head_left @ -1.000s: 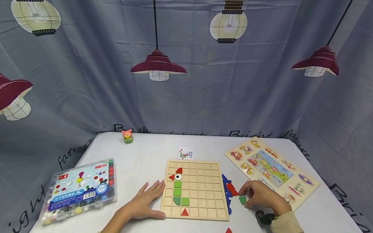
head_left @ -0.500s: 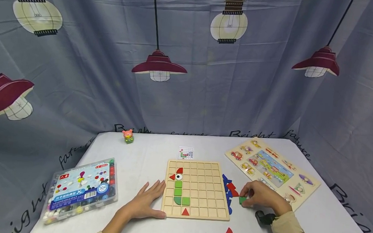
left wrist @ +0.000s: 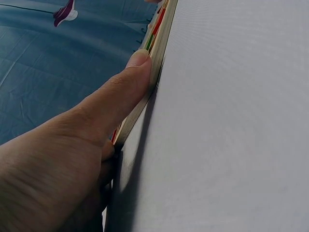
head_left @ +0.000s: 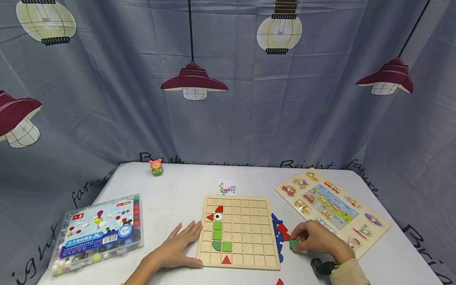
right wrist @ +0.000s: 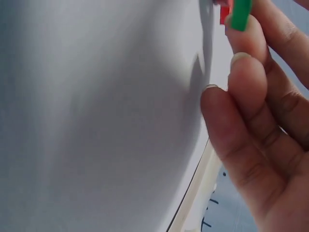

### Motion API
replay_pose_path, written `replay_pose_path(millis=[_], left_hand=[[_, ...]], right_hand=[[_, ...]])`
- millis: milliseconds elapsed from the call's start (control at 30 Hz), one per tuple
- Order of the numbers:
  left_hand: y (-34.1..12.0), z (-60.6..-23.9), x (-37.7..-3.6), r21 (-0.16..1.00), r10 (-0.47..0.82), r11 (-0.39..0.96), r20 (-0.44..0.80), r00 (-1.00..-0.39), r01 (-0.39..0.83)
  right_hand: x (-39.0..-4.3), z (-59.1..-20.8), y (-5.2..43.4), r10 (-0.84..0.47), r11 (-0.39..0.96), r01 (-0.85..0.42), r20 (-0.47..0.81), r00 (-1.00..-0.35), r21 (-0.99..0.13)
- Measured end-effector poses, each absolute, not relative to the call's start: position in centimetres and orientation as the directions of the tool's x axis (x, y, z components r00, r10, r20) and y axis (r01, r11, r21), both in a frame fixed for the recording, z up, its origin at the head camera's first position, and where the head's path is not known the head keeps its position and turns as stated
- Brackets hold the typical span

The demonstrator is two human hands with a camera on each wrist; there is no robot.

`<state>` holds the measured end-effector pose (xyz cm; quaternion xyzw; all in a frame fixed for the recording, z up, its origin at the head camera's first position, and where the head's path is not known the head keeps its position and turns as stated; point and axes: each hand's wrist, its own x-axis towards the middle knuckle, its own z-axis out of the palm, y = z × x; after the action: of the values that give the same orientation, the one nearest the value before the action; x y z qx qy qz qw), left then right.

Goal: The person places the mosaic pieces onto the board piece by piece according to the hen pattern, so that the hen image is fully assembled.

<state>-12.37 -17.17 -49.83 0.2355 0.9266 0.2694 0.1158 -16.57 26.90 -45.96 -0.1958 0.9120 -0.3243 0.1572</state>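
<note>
White table [head_left: 177, 192]: grid board [head_left: 241, 232], vehicle puzzle [head_left: 332, 209], bead box [head_left: 98, 233].

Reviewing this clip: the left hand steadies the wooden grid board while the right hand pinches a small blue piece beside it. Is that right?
Not quite: the small piece pinched by the right hand is green, not blue, as the head and right wrist views show. The left hand does rest against the wooden grid board.

Bead box [head_left: 98, 233], pig toy [head_left: 156, 167], vehicle puzzle [head_left: 331, 208].
</note>
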Motion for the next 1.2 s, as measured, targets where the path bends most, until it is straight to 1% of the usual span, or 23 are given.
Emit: replay_pose_path(millis=[167, 367, 767, 1033, 1100, 1200], left_hand=[[-17.2, -49.9, -12.3, 0.555, 0.499, 0.743, -0.088, -0.862, 0.373], [-17.3, -49.9, -12.2, 0.561, 0.490, 0.747, -0.100, -0.866, 0.357], [-17.1, -49.7, -12.1, 0.570, 0.488, 0.739, -0.087, -0.868, 0.359], [-17.1, -49.7, -12.1, 0.561, 0.500, 0.736, -0.077, -0.862, 0.377], [-17.1, -49.7, -12.1, 0.566, 0.502, 0.733, -0.076, -0.861, 0.377], [-17.1, -49.7, -12.2, 0.572, 0.502, 0.730, -0.076, -0.861, 0.375]], right_hand=[[-16.5, -45.9, 25.9, -0.471, 0.702, -0.287, -0.123, -0.873, -0.652], [-16.3, -45.7, 24.3, -0.515, 0.661, -0.337, -0.079, -0.854, -0.671], [-15.9, -44.2, 19.0, -0.578, 0.650, -0.444, -0.021, -0.816, -0.617], [-15.8, -43.9, 14.8, -0.625, 0.643, -0.493, -0.029, -0.780, -0.586], [-15.7, -43.9, 14.0, -0.629, 0.648, -0.503, -0.028, -0.777, -0.572], [-15.5, -44.0, 13.0, -0.612, 0.680, -0.495, -0.048, -0.789, -0.540]])
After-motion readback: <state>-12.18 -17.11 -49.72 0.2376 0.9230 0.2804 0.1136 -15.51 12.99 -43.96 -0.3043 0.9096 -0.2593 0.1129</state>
